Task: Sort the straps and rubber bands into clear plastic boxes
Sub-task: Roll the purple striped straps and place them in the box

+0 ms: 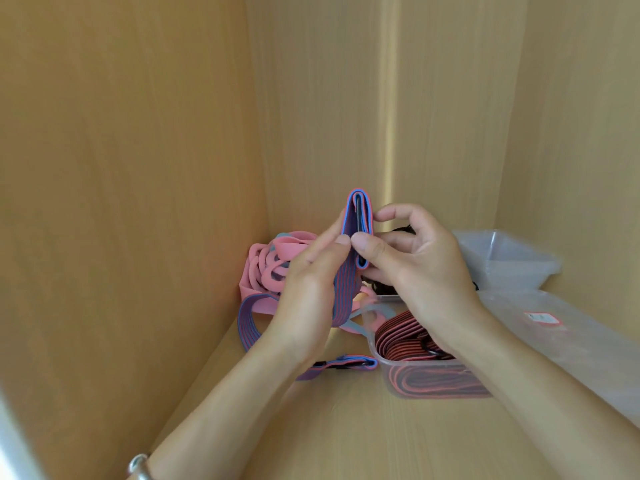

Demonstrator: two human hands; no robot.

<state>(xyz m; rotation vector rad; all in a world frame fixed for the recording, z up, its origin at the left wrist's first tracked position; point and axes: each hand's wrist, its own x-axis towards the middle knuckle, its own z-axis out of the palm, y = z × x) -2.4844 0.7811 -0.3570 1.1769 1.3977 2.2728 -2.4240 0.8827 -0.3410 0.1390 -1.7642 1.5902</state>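
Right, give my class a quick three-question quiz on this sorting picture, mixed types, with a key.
1. True or false: the left hand and right hand both hold the folded striped strap.
2. Where is the pink band pile? A) by the left wall B) inside a clear box C) round a wrist
3. Fill in: the near clear box holds ____-and-black straps.
Key: 1 true; 2 A; 3 red.

Soft, warm, even light inside a wooden cabinet [121, 168].
A bright vertical streak of glare [391, 150] runs down the back panel [311, 98]. The shelf floor [346, 438] carries weak, diffuse shadows. The clear plastic boxes [502, 258] give a dull sheen. The wide lens bends the side walls [571, 133]. A pale, blurred shape [10, 445] fills the lower left corner; the folded strap [349, 223] in the centre is fairly sharp.
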